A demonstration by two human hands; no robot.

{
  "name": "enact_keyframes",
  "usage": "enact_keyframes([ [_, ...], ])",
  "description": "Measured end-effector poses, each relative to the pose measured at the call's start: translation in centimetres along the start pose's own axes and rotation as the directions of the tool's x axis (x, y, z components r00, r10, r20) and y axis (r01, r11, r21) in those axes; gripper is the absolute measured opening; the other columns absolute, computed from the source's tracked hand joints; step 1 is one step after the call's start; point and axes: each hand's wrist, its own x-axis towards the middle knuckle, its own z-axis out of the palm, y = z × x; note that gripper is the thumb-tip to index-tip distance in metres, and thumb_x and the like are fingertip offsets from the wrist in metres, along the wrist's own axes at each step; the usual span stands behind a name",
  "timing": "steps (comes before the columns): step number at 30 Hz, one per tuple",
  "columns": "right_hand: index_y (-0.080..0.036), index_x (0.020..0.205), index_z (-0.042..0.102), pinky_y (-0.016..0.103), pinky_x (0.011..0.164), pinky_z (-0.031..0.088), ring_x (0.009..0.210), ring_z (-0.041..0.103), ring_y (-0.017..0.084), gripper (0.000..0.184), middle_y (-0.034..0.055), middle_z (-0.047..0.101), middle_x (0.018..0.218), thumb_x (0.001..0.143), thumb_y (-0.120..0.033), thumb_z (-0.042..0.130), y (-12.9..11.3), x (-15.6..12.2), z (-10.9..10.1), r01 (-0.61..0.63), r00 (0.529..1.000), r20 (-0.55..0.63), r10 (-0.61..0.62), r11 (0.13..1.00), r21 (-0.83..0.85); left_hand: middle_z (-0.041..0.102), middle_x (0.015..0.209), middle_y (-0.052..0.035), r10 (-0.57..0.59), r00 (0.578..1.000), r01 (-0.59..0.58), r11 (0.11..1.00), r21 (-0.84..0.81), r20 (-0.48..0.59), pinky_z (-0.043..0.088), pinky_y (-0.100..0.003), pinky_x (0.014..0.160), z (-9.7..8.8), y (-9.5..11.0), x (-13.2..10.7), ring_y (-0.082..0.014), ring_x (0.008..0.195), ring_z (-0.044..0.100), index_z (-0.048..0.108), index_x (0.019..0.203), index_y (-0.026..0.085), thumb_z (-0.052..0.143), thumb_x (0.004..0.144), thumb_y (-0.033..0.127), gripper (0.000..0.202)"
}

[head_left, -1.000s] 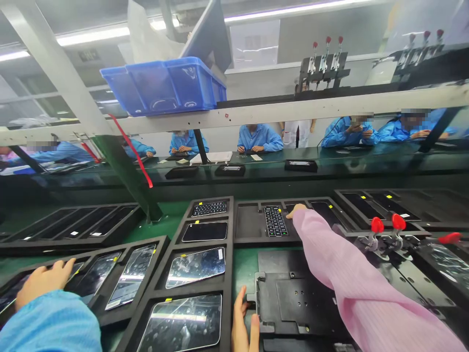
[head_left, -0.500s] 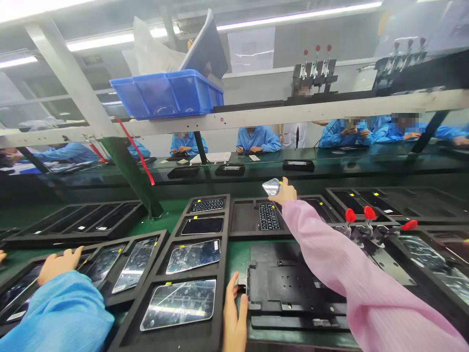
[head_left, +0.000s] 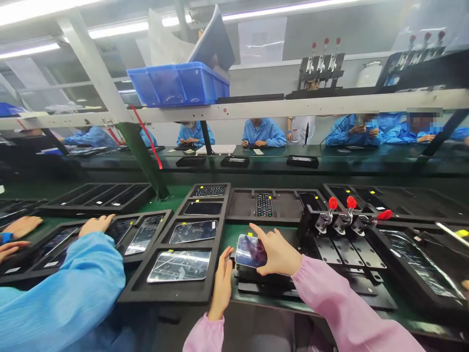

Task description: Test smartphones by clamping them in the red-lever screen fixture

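Note:
My right hand (head_left: 279, 252), in a pink sleeve, grips a glossy phone-shaped panel (head_left: 249, 250) with a small yellow tab. It holds the panel just above the black fixture plate (head_left: 340, 254) in front of me. My left hand (head_left: 222, 282) rests against the fixture's left edge, fingers together and extended, touching the panel's lower left corner. Behind the fixture sits a black foam tray (head_left: 274, 205) with a small keypad part (head_left: 264, 205) in one slot.
A co-worker's blue sleeve (head_left: 69, 288) and hand (head_left: 95, 224) lie on a tray of glossy panels (head_left: 110, 239) at left. Another panel tray (head_left: 190, 244) sits beside my left hand. Red-handled toggle clamps (head_left: 344, 215) stand right of the fixture. Several blue-coated people work across the belt.
My right hand lifted a panel from the far tray and brought it back down to the fixture. The view tilted lower, and my left hand stayed at the fixture's edge.

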Motion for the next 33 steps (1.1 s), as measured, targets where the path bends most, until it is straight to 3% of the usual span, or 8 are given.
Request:
enact_keyframes([
  [7, -0.018, 0.142, 0.011, 0.058, 0.094, 0.023, 0.084, 0.056, 0.028, 0.119, 0.0043, 0.063, 0.079, 0.043, -0.038, 0.075, 1.6, 0.3, 2.0, -0.034, 0.990, 0.134, 0.045, 0.996, -0.083, 0.049, 0.131, -0.0061, 0.036, 0.999, -0.037, 0.998, 0.042, 0.035, 0.027, -0.036, 0.107, -0.1, 0.4, 0.0, -0.0184, 0.125, 0.039, 0.049, 0.121, 0.022, 0.037, 0.089, 0.043, 0.040],
  [13, -0.023, 0.141, 0.011, 0.058, 0.095, 0.021, 0.091, 0.057, 0.028, 0.113, 0.0073, 0.064, 0.089, 0.048, -0.046, 0.072, 1.8, 0.8, 2.7, -0.020, 0.988, 0.151, 0.030, 0.997, -0.069, 0.050, 0.130, -0.0050, 0.073, 0.996, -0.076, 0.995, 0.061, 0.050, 0.026, -0.037, 0.108, -0.1, 0.3, 0.0, -0.0182, 0.124, 0.040, 0.053, 0.117, 0.023, 0.038, 0.089, 0.041, 0.037],
  [17, -0.022, 0.140, 0.016, 0.059, 0.092, 0.024, 0.091, 0.057, 0.029, 0.106, 0.0094, 0.064, 0.090, 0.053, -0.051, 0.068, 1.8, 1.0, 2.6, -0.024, 0.986, 0.161, 0.035, 0.997, -0.072, 0.050, 0.130, -0.0054, 0.077, 0.996, -0.081, 0.995, 0.064, 0.055, 0.031, -0.038, 0.105, -0.2, 0.2, -0.1, -0.0201, 0.124, 0.041, 0.054, 0.117, 0.025, 0.040, 0.088, 0.042, 0.037],
  [27, -0.024, 0.136, 0.026, 0.066, 0.092, 0.017, 0.091, 0.058, 0.033, 0.098, 0.0110, 0.064, 0.095, 0.052, -0.051, 0.070, 1.6, 0.8, 2.1, -0.031, 0.978, 0.202, 0.049, 0.995, -0.092, 0.049, 0.130, -0.0084, 0.092, 0.992, -0.097, 0.994, 0.059, 0.082, 0.039, -0.038, 0.097, -0.3, -0.3, 0.1, -0.0219, 0.119, 0.046, 0.054, 0.117, 0.023, 0.044, 0.086, 0.041, 0.037],
  [33, -0.025, 0.137, 0.025, 0.069, 0.093, 0.015, 0.099, 0.056, 0.033, 0.099, 0.0116, 0.064, 0.101, 0.053, -0.048, 0.072, 1.8, 1.3, 2.1, -0.046, 0.971, 0.233, 0.060, 0.997, -0.063, 0.050, 0.130, -0.0066, 0.078, 0.995, -0.082, 0.995, 0.061, 0.064, 0.034, -0.037, 0.102, -0.4, -0.2, 0.0, -0.0200, 0.123, 0.042, 0.054, 0.116, 0.023, 0.041, 0.087, 0.042, 0.037],
])
